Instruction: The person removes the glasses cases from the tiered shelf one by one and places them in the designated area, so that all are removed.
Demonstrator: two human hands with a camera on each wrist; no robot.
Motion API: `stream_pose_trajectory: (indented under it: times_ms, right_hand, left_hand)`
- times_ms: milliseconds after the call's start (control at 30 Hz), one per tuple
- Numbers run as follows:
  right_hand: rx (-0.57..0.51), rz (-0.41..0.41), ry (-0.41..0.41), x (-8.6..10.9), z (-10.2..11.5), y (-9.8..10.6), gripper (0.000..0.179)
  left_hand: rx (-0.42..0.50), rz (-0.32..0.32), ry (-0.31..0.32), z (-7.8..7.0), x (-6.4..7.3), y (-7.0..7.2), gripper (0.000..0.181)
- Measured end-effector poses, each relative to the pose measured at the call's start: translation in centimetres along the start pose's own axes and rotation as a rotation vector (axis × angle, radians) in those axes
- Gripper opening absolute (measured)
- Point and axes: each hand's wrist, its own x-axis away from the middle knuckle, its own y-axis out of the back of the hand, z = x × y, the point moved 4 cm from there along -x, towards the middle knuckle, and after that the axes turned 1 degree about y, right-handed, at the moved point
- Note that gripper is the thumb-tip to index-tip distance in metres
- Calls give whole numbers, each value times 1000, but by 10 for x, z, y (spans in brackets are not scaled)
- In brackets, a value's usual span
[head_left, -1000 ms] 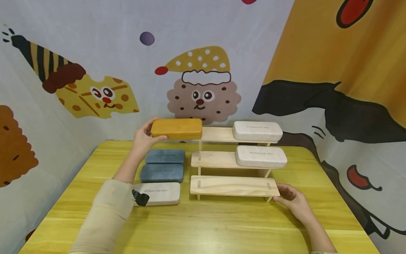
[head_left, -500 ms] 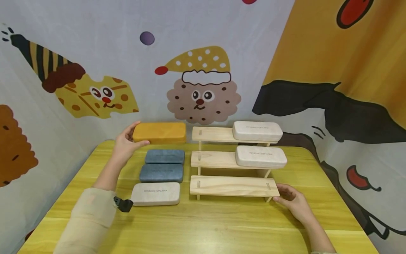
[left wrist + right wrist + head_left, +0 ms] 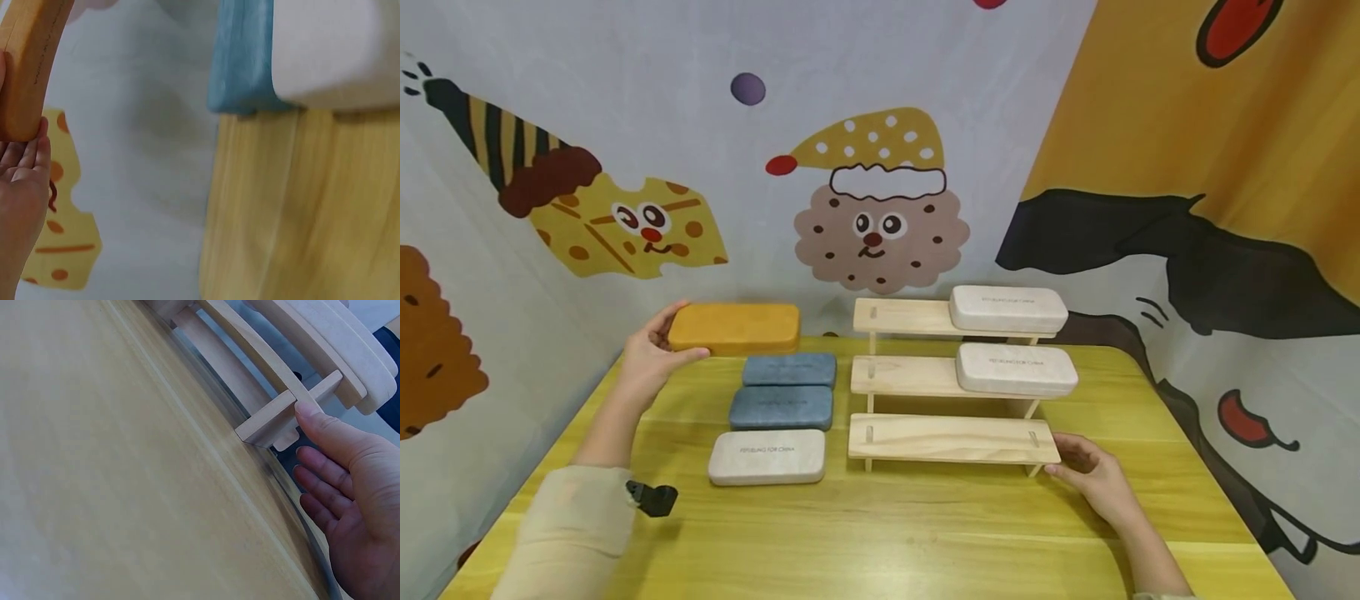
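My left hand [image 3: 651,360] grips a mustard-yellow glasses case [image 3: 735,327] by its left end, thumb at the front and fingers behind. The case is held level, just behind two blue glasses cases [image 3: 781,407] in the head view. In the left wrist view, the fingers [image 3: 28,153] lie at the end of the yellow case. A three-step wooden stand [image 3: 951,437] stands to the right. My right hand [image 3: 1097,479] pinches the right end of its lowest step. The right wrist view shows the thumb [image 3: 319,419] on that step's end, the other fingers curled below.
Two white glasses cases sit on the stand's right side, one on the top step [image 3: 1009,308] and one on the middle step [image 3: 1017,368]. Another white case [image 3: 767,457] lies in front of the blue ones on the table [image 3: 865,542]. A cartoon-printed cloth [image 3: 700,125] hangs behind.
My left hand has carried the yellow glasses case left and down, away from the left end of the stand's top step. My right hand stays at the lowest step.
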Motion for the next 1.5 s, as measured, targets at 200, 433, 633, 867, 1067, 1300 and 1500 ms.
stream_pose_trajectory:
  times_ms: [200, 433, 633, 867, 1067, 1300, 1500]
  right_hand:
    - [8, -2, -7, 0, -2, 0, 49]
    - [9, 7, -21, 1, -2, 0, 51]
    - [11, 4, -12, 2, -2, 0, 50]
    - [13, 3, 1, 2, -1, 1, 50]
    - [18, 4, -3, 2, 0, 2, 50]
    - [3, 5, 4, 1, 2, 3, 49]
    - [4, 11, 6, 0, 1, 2, 49]
  left_hand:
    - [98, 21, 3, 13, 4, 19, 79]
    - [-90, 35, 65, 28, 14, 40, 78]
    - [-173, 13, 107, 42, 18, 57, 79]
    - [-155, 26, 169, 53, 21, 68, 82]
    - [-241, 43, 209, 59, 16, 70, 87]
    - [-253, 54, 236, 67, 9, 70, 93]
    - [-255, 55, 249, 75, 9, 71, 96]
